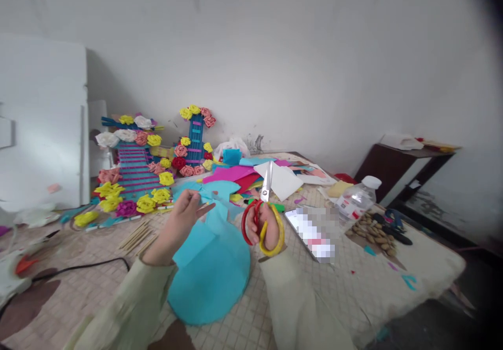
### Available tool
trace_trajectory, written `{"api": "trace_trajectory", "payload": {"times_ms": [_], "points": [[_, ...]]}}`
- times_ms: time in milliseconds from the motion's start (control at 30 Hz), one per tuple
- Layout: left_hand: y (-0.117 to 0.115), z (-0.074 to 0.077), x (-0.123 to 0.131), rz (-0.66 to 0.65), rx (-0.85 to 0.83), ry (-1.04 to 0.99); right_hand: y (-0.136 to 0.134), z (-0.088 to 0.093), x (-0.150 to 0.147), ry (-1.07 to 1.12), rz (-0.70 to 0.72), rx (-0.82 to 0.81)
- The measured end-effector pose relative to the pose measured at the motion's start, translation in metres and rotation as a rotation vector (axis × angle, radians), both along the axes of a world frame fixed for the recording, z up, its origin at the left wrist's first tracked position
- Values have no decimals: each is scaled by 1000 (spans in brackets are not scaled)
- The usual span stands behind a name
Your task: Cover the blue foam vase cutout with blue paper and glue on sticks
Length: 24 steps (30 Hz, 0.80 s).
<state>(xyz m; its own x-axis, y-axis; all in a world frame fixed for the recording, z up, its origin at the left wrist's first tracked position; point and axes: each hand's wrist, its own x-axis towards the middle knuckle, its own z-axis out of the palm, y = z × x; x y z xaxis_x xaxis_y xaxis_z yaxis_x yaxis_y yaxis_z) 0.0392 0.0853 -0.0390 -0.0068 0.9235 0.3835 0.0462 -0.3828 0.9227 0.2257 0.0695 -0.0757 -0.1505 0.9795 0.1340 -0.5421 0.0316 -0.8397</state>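
My right hand [269,227] is wrapped round the handles of scissors [266,185], one loop red and one yellow, with the blades pointing up and away. My left hand [184,216] is closed in a pinch over the blue paper, and a small brownish strip sticks out to the right of its fingers; I cannot make out fully what it grips. Beneath and between the hands lies a large rounded sheet of light blue paper [216,282], with smaller blue pieces over its upper part.
Flower-decorated stick crafts [137,169] stand at the back left. Thin wooden sticks [135,236] and a black cable lie left. To the right are a phone [310,234], a plastic bottle [357,198] and peanuts [371,232]. Coloured paper [231,174] is piled behind.
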Motion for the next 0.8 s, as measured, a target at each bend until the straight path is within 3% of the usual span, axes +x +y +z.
{"api": "trace_trajectory", "payload": {"times_ms": [133, 333, 567, 800], "points": [[-18, 9, 5, 31, 54, -420, 1, 4, -3, 76, -41, -13], [-44, 8, -14, 69, -44, -465, 3, -2, -3, 0, 11, 36], [-55, -8, -58, 267, -84, -202, 7, -10, -4, -63, 19, 17], [-62, -3, -71, 211, -161, -53, 6, -10, -6, -101, 40, 42]]}}
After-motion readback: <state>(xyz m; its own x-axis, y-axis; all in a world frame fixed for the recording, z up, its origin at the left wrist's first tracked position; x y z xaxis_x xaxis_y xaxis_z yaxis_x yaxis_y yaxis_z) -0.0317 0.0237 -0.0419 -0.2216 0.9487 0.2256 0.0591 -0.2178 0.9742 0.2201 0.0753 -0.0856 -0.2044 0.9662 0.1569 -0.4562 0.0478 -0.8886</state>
